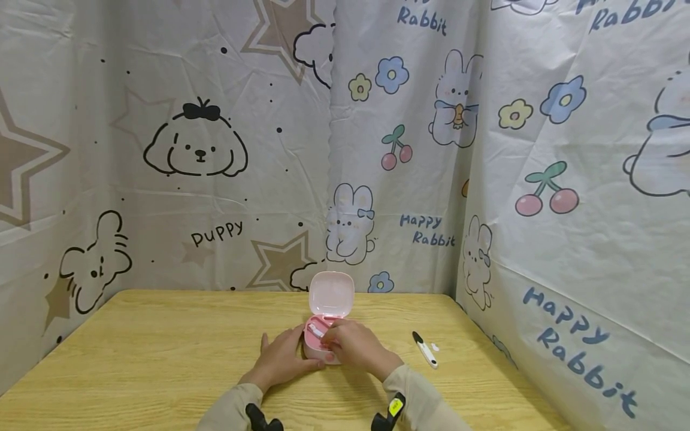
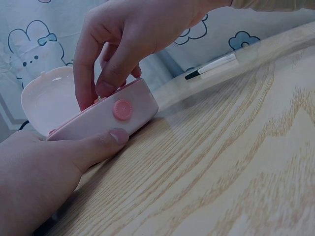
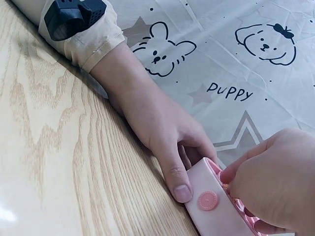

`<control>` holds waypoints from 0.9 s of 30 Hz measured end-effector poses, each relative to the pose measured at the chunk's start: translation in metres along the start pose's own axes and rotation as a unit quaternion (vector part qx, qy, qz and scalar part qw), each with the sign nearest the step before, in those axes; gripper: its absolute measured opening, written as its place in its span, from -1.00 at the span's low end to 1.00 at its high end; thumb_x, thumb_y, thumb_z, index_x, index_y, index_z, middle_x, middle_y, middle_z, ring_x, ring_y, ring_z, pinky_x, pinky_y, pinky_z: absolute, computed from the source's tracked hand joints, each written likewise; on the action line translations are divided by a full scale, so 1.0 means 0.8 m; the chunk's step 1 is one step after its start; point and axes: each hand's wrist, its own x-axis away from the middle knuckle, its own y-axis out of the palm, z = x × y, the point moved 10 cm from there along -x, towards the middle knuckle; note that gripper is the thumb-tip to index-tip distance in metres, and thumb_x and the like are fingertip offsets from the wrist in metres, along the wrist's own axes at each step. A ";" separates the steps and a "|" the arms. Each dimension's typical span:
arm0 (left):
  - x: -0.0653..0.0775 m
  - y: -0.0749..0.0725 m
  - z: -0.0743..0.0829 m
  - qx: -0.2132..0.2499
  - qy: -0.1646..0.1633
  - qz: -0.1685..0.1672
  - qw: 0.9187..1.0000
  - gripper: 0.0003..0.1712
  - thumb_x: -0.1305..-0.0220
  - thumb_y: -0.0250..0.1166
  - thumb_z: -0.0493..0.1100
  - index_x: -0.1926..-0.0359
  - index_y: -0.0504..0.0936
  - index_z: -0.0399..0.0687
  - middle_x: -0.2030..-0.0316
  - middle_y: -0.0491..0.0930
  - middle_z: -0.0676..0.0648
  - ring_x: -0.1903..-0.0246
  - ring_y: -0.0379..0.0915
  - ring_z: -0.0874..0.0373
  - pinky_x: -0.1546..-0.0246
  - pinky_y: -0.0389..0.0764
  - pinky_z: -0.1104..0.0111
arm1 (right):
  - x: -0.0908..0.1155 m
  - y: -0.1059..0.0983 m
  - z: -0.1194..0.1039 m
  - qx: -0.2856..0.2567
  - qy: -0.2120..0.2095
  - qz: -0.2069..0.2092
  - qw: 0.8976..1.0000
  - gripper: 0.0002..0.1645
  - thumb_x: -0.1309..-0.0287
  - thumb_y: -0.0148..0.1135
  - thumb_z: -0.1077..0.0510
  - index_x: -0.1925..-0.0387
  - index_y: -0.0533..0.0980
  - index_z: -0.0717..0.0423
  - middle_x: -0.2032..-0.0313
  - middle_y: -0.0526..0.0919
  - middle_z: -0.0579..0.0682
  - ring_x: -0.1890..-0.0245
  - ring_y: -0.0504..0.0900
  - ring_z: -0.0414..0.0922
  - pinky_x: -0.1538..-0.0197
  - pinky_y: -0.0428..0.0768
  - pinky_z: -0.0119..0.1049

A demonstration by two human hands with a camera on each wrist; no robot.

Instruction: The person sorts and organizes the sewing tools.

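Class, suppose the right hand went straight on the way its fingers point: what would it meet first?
Probably the pink inside of the open box: the right hand points down into it. The hand hides what lies right beneath it, so something small there could come first.

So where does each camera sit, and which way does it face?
Head: worn on the head, facing forward and down at the pink box; left hand, right hand and sleeves show.
Left wrist: worn there, facing the box; both hands and the right sleeve show.
Right wrist: worn there, facing the box and left hand; both hands and left sleeve show.
Wrist views share the round pink button.
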 end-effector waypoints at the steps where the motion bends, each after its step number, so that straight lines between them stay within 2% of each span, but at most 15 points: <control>1: 0.000 0.000 0.000 0.000 0.000 0.000 1.000 0.25 0.07 0.53 0.49 -0.49 0.38 -0.13 -0.34 0.49 -0.20 -0.35 0.36 -0.23 -0.24 -0.28 -0.60 | 0.000 0.000 0.000 -0.001 0.000 0.000 1.000 -0.85 -0.26 0.44 0.22 0.16 0.79 -0.04 0.21 0.70 -0.21 0.18 0.62 -0.28 0.04 0.64 -0.34; 17: 0.002 0.002 -0.001 -0.005 0.000 0.003 1.000 0.26 0.07 0.52 0.50 -0.50 0.38 -0.11 -0.34 0.50 -0.19 -0.35 0.36 -0.21 -0.25 -0.27 -0.59 | 0.007 0.000 0.001 -0.015 0.001 -0.002 1.000 -0.80 -0.28 0.41 0.23 0.09 0.77 -0.01 0.16 0.73 -0.20 0.13 0.64 -0.26 0.00 0.64 -0.31; 21: 0.002 0.003 0.000 -0.006 0.002 0.005 1.000 0.26 0.08 0.52 0.51 -0.51 0.38 -0.08 -0.33 0.51 -0.17 -0.35 0.37 -0.19 -0.25 -0.28 -0.58 | 0.014 -0.003 0.007 -0.024 0.012 0.002 1.000 -0.77 -0.30 0.39 0.23 0.03 0.75 0.02 0.08 0.74 -0.16 0.05 0.66 -0.21 -0.06 0.64 -0.25; 27: 0.000 0.002 -0.001 -0.006 0.005 0.003 1.000 0.23 0.06 0.54 0.46 -0.51 0.37 -0.09 -0.34 0.50 -0.19 -0.36 0.35 -0.22 -0.24 -0.27 -0.60 | 0.025 -0.016 0.026 -0.030 0.026 0.029 0.999 -0.77 -0.32 0.37 0.23 0.02 0.73 0.04 0.04 0.74 -0.09 0.02 0.69 -0.11 -0.06 0.67 -0.14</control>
